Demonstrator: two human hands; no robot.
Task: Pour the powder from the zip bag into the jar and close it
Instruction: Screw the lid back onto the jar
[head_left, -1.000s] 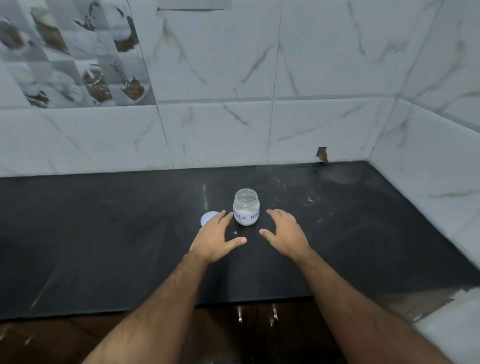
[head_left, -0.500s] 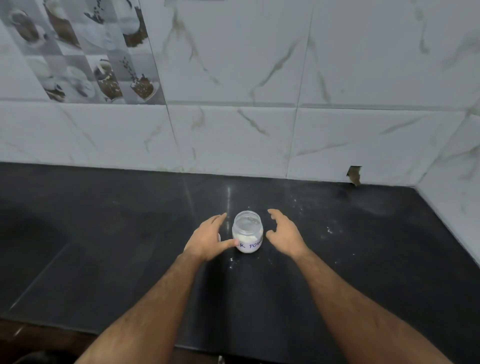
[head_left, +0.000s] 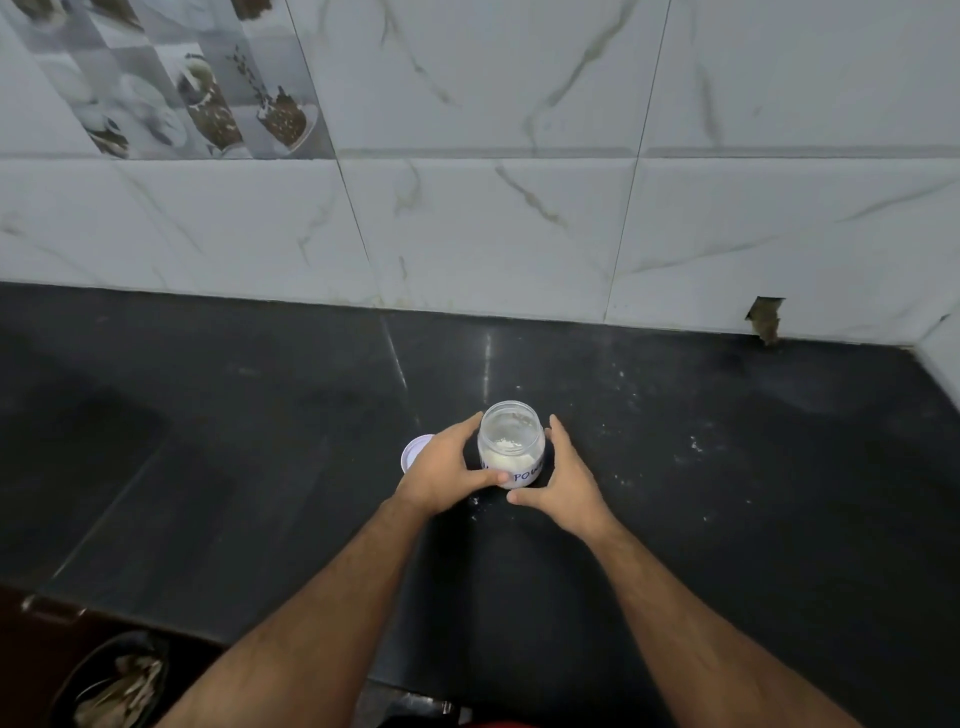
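A small clear jar (head_left: 511, 441) stands open on the black counter (head_left: 727, 519), with white powder in its bottom and a label in blue letters. My left hand (head_left: 441, 473) curls round its left side, the thumb lying across the label. My right hand (head_left: 563, 478) cups its right side with fairly straight fingers, and its thumb sits on the counter just in front of the jar. The white lid (head_left: 415, 449) lies flat to the left of the jar, partly hidden behind my left hand. No zip bag is in view.
White powder specks (head_left: 693, 441) are scattered on the counter right of the jar. Marble-look wall tiles rise behind and at the right corner, one with a chipped hole (head_left: 763, 319). A dark bin with scraps (head_left: 114, 686) sits below the counter's front edge at bottom left.
Both hands have moved forward and closed in on the jar: the left thumb now lies on it. The camera has come closer and tilted down.
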